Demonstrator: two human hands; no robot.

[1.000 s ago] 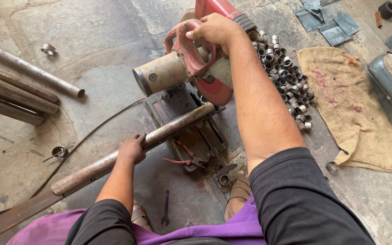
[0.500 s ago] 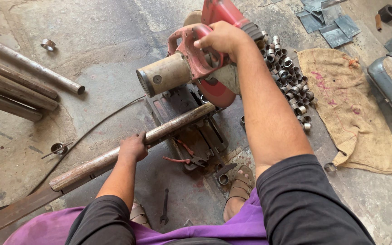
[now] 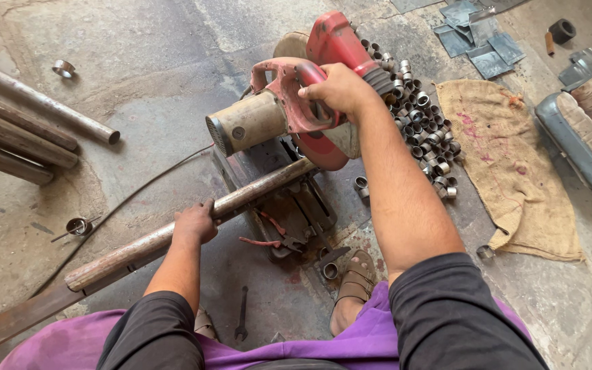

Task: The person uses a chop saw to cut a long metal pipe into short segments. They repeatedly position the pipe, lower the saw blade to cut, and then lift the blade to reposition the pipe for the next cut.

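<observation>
Over the last second the right hand (image 3: 337,89), gripping the red saw (image 3: 296,109) handle, had swung it lower toward the pipe (image 3: 173,236), which lay across the saw's base, clasped at seven o'clock by the left hand (image 3: 194,225); cutting seemed imminent.

Your grey concrete floor (image 3: 138,103) carries a heap of short cut metal rings (image 3: 423,130); a tan burlap sack (image 3: 508,157); three rusty steel pipes (image 3: 29,130).
</observation>
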